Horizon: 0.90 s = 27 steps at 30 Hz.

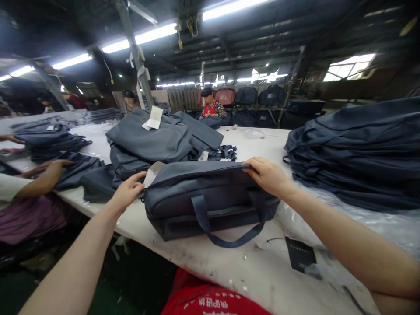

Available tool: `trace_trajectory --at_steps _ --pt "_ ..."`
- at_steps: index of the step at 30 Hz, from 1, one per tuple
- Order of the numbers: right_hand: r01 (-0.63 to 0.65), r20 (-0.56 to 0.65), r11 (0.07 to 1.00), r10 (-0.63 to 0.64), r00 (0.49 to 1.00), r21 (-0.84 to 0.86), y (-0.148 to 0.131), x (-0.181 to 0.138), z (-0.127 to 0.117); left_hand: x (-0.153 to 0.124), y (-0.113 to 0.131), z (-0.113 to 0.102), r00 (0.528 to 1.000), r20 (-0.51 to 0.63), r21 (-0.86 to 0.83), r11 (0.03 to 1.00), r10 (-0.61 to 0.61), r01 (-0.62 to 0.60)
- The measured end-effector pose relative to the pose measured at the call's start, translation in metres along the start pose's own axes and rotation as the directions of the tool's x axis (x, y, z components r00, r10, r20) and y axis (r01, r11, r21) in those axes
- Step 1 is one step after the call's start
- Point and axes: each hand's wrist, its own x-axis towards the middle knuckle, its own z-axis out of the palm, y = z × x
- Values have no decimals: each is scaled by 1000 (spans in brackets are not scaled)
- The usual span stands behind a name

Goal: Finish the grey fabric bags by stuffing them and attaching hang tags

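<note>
A dark blue fabric bag [203,188] lies on its side on the white table in front of me, its looped carrying strap [210,234] hanging toward me. My right hand [267,175] is closed on the zipped upper edge, thumb in front and fingers over the top. At the bag's left end, my left hand [127,192] has thumb and fingertips drawn together beside a pale paper tag [152,174]. Exactly what those fingertips pinch is hidden.
More blue bags [151,135] are heaped behind, and a tall bag stack [354,153] stands right, beside clear plastic wrap [302,214]. A black card [300,254] lies on the white table [210,262]. A co-worker's arms [46,175] reach over fabric at left; another person [211,107] works across.
</note>
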Motion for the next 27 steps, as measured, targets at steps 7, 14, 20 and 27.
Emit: trace_trajectory --at_steps 7,14,20,27 --pt "-36 98 999 39 994 -35 -4 32 19 -18 -110 -1 950 -222 -221 960 -221 171" --pt "-131 121 990 125 985 45 12 37 16 -20 -106 7 915 -316 -388 914 -252 118" --pt "-149 108 988 143 984 50 7 37 19 -30 -106 39 907 -329 -478 875 -264 81" --pt "-139 105 989 134 985 41 14 35 25 -44 -115 59 909 -404 -337 940 -99 -48"
